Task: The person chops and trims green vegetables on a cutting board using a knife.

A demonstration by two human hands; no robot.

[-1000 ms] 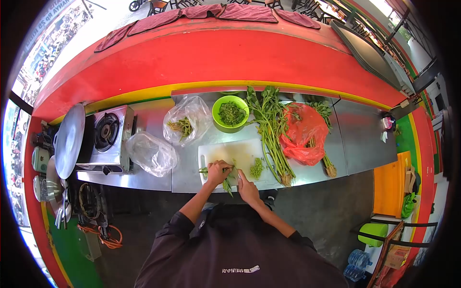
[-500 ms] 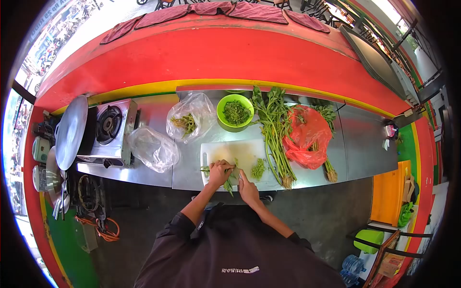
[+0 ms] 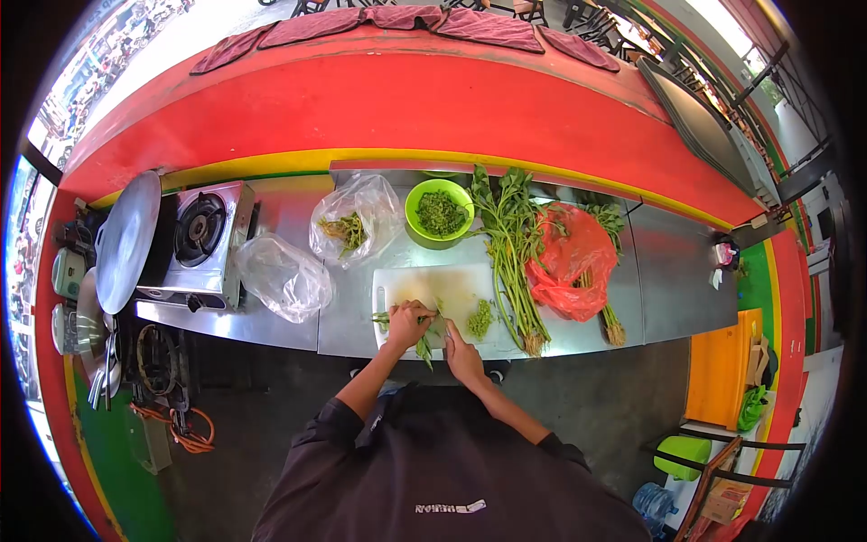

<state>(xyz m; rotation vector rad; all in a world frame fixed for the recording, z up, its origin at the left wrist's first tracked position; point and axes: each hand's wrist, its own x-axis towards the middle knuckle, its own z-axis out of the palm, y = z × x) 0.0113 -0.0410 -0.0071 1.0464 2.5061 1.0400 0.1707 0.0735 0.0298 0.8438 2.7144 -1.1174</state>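
Note:
My left hand [image 3: 408, 323] is closed around a bunch of leafy green stems [image 3: 424, 351] on the white cutting board [image 3: 389, 279]. Leaves stick out on both sides of the fingers. Just to the right, my right hand [image 3: 464, 359] grips a knife at the board's near edge, its blade angled toward the left fingers and mostly hard to make out. A small heap of chopped green stems [image 3: 480, 319] lies on the board's right part. Behind the board stands a lime-green bowl [image 3: 436, 242] holding chopped greens.
Long leafy stems with roots [image 3: 511, 280] lie right of the board, beside a red plastic bag [image 3: 573, 266]. To the left are two clear plastic bags [image 3: 287, 282], one with greens inside, and a gas stove [image 3: 233, 237]. A red wall [image 3: 406, 104] borders the steel counter's back.
Both hands keep nearly the same place on the board. The whole view has shifted slightly to the left; otherwise little differs.

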